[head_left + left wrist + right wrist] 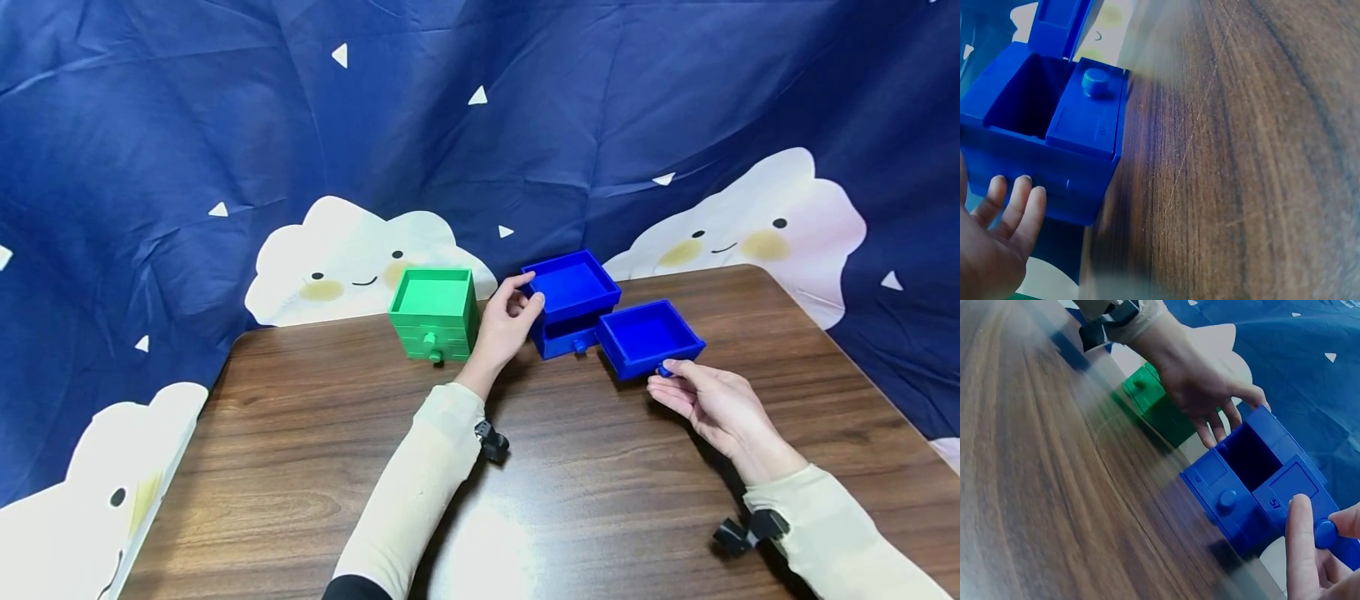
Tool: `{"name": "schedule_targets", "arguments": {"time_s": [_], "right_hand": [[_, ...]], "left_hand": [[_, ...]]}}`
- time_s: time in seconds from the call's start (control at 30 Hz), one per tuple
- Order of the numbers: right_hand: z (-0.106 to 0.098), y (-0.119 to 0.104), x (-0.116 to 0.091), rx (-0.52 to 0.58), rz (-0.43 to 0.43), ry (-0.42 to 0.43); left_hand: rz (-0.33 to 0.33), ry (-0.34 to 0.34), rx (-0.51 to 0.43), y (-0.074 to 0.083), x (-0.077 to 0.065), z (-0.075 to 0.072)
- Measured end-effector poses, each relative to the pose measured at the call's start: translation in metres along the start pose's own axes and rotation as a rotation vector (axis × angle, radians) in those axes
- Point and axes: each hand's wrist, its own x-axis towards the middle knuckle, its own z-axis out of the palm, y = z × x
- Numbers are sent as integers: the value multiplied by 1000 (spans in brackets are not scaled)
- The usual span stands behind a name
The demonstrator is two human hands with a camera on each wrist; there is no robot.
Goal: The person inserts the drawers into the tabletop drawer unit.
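Observation:
A small blue cabinet (573,287) with a tray-like top has a dark vacant slot above a lower knobbed drawer (1088,112). At its left side my left hand (510,321) touches it; the index fingertip and thumb reach the top rim, and the other fingers (1025,209) lie fairly straight along the side wall. My right hand (720,408) pinches the round knob (1325,532) of a blue drawer (651,337) between thumb and fingers. This drawer is out in front and right of the cabinet, held over the table, its inside bare.
A green cabinet (433,312) of similar shape, its two knobs facing forward, stands left of my left hand. The wooden table (315,450) ends at a back edge close behind both cabinets. A blue cloud-patterned cloth (450,150) hangs behind.

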Motion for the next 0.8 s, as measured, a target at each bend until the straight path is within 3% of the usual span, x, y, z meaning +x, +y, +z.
{"name": "schedule_targets", "arguments": {"time_s": [0.8], "right_hand": [[29,20,5,-96,7,12]], "left_hand": [[-6,9,-1,-2,0,0]]}}
